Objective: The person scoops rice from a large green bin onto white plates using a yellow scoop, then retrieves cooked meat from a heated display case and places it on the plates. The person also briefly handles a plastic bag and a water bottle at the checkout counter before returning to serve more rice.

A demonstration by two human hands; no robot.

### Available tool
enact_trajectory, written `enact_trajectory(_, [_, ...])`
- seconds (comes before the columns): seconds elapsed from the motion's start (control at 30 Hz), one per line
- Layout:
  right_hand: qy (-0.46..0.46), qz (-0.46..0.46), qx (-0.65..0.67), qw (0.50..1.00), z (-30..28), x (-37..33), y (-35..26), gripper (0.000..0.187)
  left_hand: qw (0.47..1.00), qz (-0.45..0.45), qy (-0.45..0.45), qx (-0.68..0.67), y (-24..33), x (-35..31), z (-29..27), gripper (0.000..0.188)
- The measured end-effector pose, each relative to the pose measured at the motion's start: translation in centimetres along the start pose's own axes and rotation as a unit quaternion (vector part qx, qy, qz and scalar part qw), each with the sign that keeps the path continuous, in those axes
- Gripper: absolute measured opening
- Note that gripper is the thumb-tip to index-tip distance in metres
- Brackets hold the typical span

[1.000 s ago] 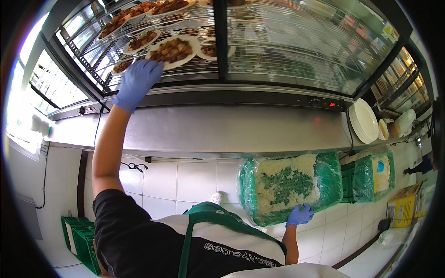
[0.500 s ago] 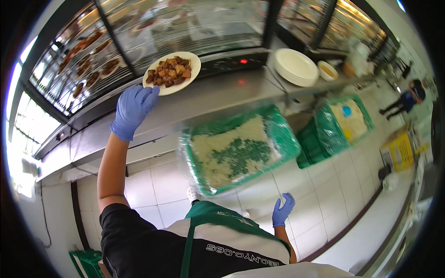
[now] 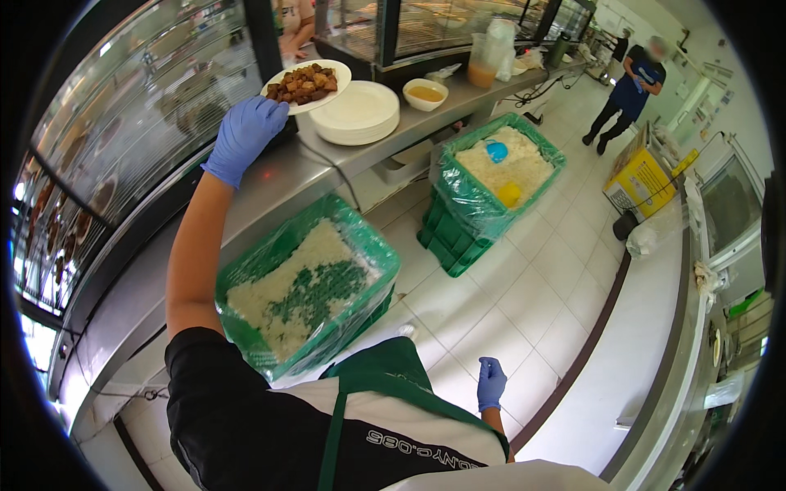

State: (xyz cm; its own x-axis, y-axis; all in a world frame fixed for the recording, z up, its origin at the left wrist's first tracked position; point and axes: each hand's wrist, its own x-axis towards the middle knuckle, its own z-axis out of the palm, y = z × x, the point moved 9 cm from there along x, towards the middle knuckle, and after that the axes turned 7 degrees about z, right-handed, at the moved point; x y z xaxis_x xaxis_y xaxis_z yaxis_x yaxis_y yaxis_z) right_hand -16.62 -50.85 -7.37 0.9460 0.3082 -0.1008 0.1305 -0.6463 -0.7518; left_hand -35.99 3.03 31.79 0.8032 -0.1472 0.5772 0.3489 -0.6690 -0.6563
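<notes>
My blue-gloved left hand (image 3: 247, 139) grips the rim of a white plate (image 3: 336, 86), held up at the counter's edge. Brown cubes of food (image 3: 304, 83) are heaped on it. Just beside and partly under that plate is a stack of white plates (image 3: 358, 119) on the steel counter. My right hand (image 3: 491, 383), gloved in blue too, hangs low over the floor at my side, holding nothing, its fingers loosely apart from the thumb. Between me and the counter stands a green crate (image 3: 372, 252) lined with clear plastic, with white rice (image 3: 323, 245) inside.
Glass display cases line the counter (image 3: 274, 184). A bowl of yellowish liquid (image 3: 425, 94) and a pitcher (image 3: 481, 65) stand past the plates. Another lined crate (image 3: 536, 176) of rice holds blue and yellow scoops. A person (image 3: 630, 90) stands farther down the aisle; someone's hand shows behind the case.
My view has swung right along the counter. The plate of food in my left hand has moved from in front of the display case to beside the plate stack.
</notes>
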Motion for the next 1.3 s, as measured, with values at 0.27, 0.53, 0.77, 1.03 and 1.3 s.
enact_trajectory(0.27, [0.011, -0.019, 0.016, 1.0, -1.0, 17.9, -3.7, 0.012, 0.997, -0.009, -0.06, 0.056, -1.1, 8.5, 16.8, 0.014])
enact_trajectory(0.53, [-0.061, -0.037, -0.051, 0.996, 1.4, 28.5, -5.1, 0.014, 0.989, -0.025, -0.105, 0.098, -6.4, 11.0, 28.8, 0.017])
enact_trajectory(0.77, [-0.105, -0.014, -0.034, 0.994, 4.4, 35.0, -6.4, 0.013, 0.975, -0.075, -0.18, 0.106, -12.3, 10.1, 37.1, 0.013])
enact_trajectory(1.03, [-0.13, -0.036, -0.086, 0.987, 4.6, 43.0, -8.8, 0.015, 0.966, -0.077, -0.226, 0.099, -14.8, 8.6, 45.8, 0.011])
enact_trajectory(1.3, [-0.003, -0.271, -0.105, 0.957, 4.0, 48.7, -20.6, 0.012, 0.935, -0.313, -0.154, -0.07, -17.0, 7.0, 47.6, 0.027])
